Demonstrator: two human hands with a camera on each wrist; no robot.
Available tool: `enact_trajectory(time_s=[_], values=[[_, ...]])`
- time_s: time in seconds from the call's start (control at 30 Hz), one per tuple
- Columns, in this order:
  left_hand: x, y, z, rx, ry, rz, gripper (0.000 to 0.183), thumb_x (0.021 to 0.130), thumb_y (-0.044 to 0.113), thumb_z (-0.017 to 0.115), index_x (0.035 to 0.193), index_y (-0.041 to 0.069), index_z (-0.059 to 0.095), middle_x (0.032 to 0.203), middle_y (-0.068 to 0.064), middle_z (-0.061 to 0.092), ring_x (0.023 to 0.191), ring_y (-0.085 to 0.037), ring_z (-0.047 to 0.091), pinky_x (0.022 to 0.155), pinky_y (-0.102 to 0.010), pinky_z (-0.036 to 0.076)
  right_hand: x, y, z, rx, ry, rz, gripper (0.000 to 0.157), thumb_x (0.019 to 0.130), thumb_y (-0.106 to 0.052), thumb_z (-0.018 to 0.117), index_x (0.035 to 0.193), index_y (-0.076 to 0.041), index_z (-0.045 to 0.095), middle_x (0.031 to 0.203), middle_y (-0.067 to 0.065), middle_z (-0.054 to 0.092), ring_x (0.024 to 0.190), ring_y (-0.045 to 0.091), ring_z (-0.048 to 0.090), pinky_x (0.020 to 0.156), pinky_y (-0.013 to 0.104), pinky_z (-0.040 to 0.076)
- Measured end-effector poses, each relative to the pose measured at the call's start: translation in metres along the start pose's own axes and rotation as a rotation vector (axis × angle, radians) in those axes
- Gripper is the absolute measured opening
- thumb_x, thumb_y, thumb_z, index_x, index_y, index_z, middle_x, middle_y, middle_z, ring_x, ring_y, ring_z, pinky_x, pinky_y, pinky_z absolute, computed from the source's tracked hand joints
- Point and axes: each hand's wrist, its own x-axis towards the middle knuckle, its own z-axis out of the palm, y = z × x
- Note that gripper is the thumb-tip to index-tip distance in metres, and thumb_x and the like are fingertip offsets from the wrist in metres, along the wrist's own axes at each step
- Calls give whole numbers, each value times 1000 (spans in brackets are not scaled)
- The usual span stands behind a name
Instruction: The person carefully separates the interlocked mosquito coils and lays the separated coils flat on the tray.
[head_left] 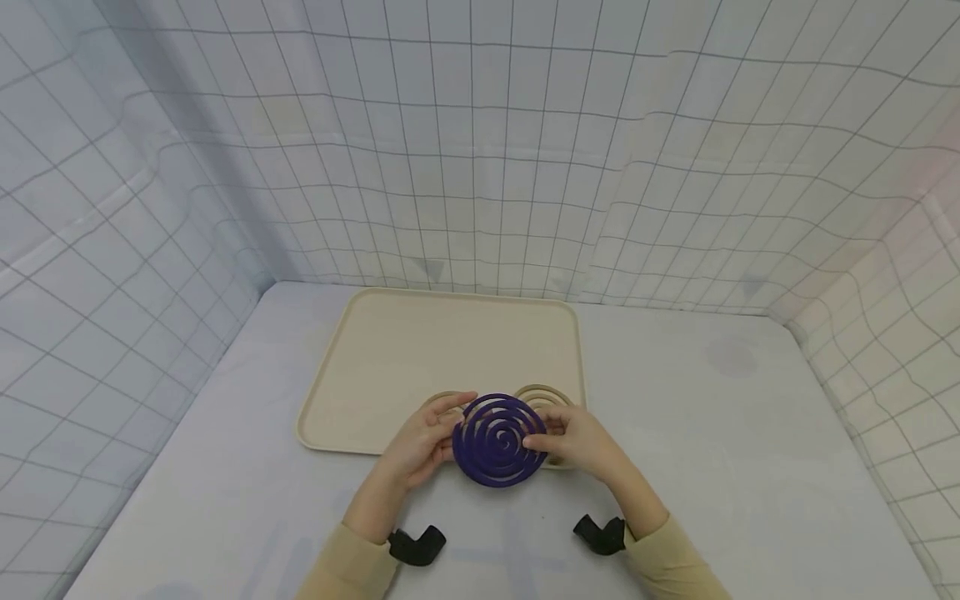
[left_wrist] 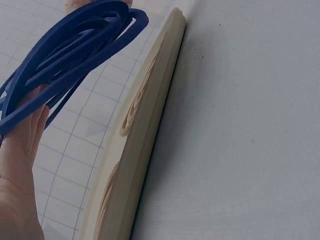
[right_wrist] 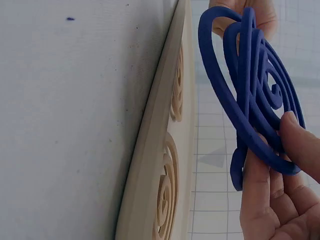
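Note:
A dark blue spiral mosquito coil (head_left: 499,475) is held up in front of the tray's near edge. Its rings stand apart in the right wrist view, some crossing over others. My right hand (head_left: 585,443) pinches its right side, the thumb (right_wrist: 299,142) on the face and the fingers behind. At the left rim, my left hand (head_left: 420,437) holds the coil, fingers partly hidden behind the rings. Two tan coils lie in the tray just beyond the hands; the right one (head_left: 542,392) shows more, while the left one (head_left: 444,396) is mostly covered by my hand.
The cream tray (head_left: 457,333) lies on a white-covered table (head_left: 697,433), its raised rim facing me. White cloth with a grid pattern (head_left: 480,167) hangs behind and at both sides. Black wrist mounts (head_left: 417,546) jut inward from both sleeves.

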Motion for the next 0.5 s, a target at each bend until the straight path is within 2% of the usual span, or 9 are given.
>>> enact_trajectory(time_s=[0.1,0.17,0.23,0.3,0.33,0.4,0.5], values=[[1,1,1,8,-5,-21,52,103,7,42,147,-14,23,95,10,71,78,-3,69,66,-19,57,0,-2,-1,-16,25,1,28,86,-16,76,106,3,70,92,12,74,77,6,65,66,20,53],[1,2,0,23,1,-57,46,104,10,43,143,-12,33,96,9,72,79,-4,70,67,-19,57,0,-4,-2,-27,31,6,27,86,-16,76,105,2,70,91,11,74,77,6,65,66,20,53],[2,3,0,57,1,-112,34,104,13,45,131,-6,50,92,9,72,76,-4,70,65,-19,57,-1,-6,-2,-41,24,-8,25,85,-16,76,103,1,71,91,9,74,78,5,65,67,20,54],[2,3,0,117,-8,-167,18,102,13,49,110,2,61,81,10,69,69,-1,65,62,-17,54,-1,-7,-2,-75,10,-39,19,85,-17,77,97,-3,71,86,5,71,75,3,61,66,18,51],[2,3,1,152,-14,-187,11,101,13,52,100,7,62,76,11,66,65,0,63,60,-16,53,-1,-8,-2,-93,5,-56,17,84,-17,77,94,-5,71,84,3,69,74,2,59,65,18,50],[2,2,1,226,-37,-204,10,98,10,56,88,12,59,68,12,61,59,1,56,56,-14,49,0,-10,0,-111,-4,-89,15,84,-18,78,91,-7,71,83,1,67,73,2,57,65,18,49],[1,0,2,289,-45,-188,11,95,6,58,86,12,56,63,13,56,54,2,50,52,-13,44,0,-10,1,-106,4,-79,17,84,-19,78,94,-7,72,85,1,68,75,3,58,66,18,50]])
